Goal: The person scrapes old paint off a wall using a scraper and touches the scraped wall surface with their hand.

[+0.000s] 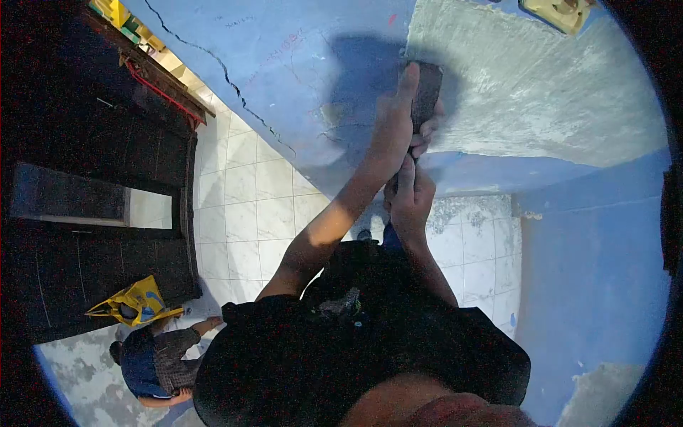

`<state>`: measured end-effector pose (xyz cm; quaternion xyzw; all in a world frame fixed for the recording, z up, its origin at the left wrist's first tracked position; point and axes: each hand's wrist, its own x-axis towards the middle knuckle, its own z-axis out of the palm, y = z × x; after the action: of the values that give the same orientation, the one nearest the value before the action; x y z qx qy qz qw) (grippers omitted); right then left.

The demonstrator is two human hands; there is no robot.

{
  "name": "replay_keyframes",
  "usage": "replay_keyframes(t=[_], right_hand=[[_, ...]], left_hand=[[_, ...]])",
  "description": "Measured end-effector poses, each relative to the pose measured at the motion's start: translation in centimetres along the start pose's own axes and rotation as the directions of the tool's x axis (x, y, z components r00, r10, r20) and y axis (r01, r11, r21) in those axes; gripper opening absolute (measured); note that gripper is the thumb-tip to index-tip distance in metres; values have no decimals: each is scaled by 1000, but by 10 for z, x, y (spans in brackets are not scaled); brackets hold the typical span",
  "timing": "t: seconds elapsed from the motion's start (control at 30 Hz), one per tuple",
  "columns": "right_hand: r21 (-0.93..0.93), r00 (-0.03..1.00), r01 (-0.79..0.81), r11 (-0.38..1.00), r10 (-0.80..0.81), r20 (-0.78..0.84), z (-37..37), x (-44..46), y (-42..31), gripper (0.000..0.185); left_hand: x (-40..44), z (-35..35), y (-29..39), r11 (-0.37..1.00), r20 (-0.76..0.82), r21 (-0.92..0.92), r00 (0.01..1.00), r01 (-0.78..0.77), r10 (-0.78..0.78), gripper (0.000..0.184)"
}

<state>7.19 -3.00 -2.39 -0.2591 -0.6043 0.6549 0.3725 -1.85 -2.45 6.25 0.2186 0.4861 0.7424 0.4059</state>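
Against the blue wall (334,85), a dark, flat, block-like tool (427,89) is held upright beside a rough grey-white patch (526,78). My left hand (400,122) is wrapped around the tool, with the thumb along its left edge and fingertips showing on its right. Just below, my right hand (413,198) is closed around the tool's narrow lower end, thumb pointing up. That lower end is mostly hidden by the fingers. The shadow of hands and tool falls on the wall around them.
A long crack runs down the wall at upper left. White floor tiles (242,213) lie below. At lower left, another person (153,359) bends near a yellow bag (139,302) beside dark furniture (107,267). A blue wall (590,263) stands right.
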Motion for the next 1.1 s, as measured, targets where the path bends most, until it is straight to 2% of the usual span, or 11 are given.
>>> replay_keyframes(t=[0.17,0.27,0.37,0.47,0.5,0.57,0.73,0.77,0.83,0.9,1.1], right_hand=[[70,1000,5,998,-5,-1,8,-1,-3,34],[-26,997,-72,997,73,35,-1,-3,-8,34],[24,993,-112,993,111,31,2,-3,-2,33],[21,1000,-7,1000,6,22,0,-1,3,33],[11,998,-47,999,47,41,-3,-3,3,34],[0,992,-100,995,100,79,-7,1,1,34],[12,998,19,1000,-19,62,-3,14,-9,33],[26,997,52,998,-54,60,-2,19,-11,33],[47,998,-10,999,8,60,-4,14,0,31],[34,995,-76,997,73,73,-10,10,5,30],[-80,993,113,990,-114,-11,-6,12,12,32]], left_hand=[[3,0,6,998,-4,46,999,-42,42,71],[-1,-1,3,999,-33,41,999,-21,23,70],[2,-3,0,999,-31,32,999,-31,32,69],[-2,-6,-7,999,-50,39,998,-30,32,69],[-2,-7,-9,999,-59,30,998,-32,34,69],[4,-4,0,994,-49,56,994,-92,95,69],[8,8,22,971,2,94,975,-222,223,69],[10,7,19,982,4,51,983,-182,182,69],[8,-1,-3,996,9,-29,996,-86,87,68],[10,-4,-8,995,22,-46,995,-92,93,68],[10,-1,-7,996,25,-34,996,-82,83,70]])
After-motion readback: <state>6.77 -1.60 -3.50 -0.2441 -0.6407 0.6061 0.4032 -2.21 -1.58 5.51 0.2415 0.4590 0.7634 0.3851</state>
